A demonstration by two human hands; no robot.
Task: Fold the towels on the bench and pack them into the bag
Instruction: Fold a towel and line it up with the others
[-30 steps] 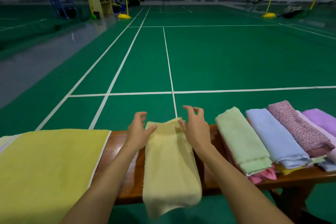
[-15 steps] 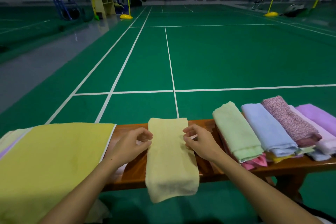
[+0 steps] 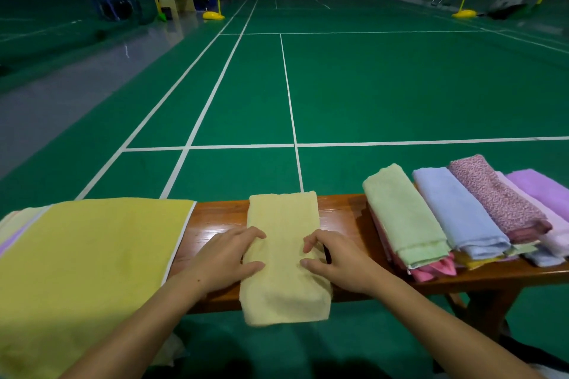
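Both hands lie on the pale yellow towel (image 3: 284, 258), one at each long edge: the left hand (image 3: 224, 258) with its fingers spread fairly straight over the left edge, the right hand (image 3: 332, 260) with its fingertips bent down onto the right edge. Neither seems to grip the cloth; they look to be pressing or smoothing it, though whether the right thumb pinches the edge I cannot tell.

That towel is the landmark. It is folded into a long narrow strip lying across the wooden surface (image 3: 221, 218), its near end hanging over the near edge and its far end reaching the far edge. The step in hand, as I judge it, is folding this towel: it is narrowed lengthwise but not yet shortened. The next move probably calls for taking one end and bringing it over to the other, keeping the edges square so the soft cloth does not slip off the polished wood.

Left of the towel, a large yellow cloth (image 3: 89, 261) lies spread over the surface. Right of it sits a row of folded towels (image 3: 455, 215), green, blue, patterned pink and lilac, overlapping one another. No bag is in view. Beyond the towel stretches the green court floor (image 3: 369, 86).
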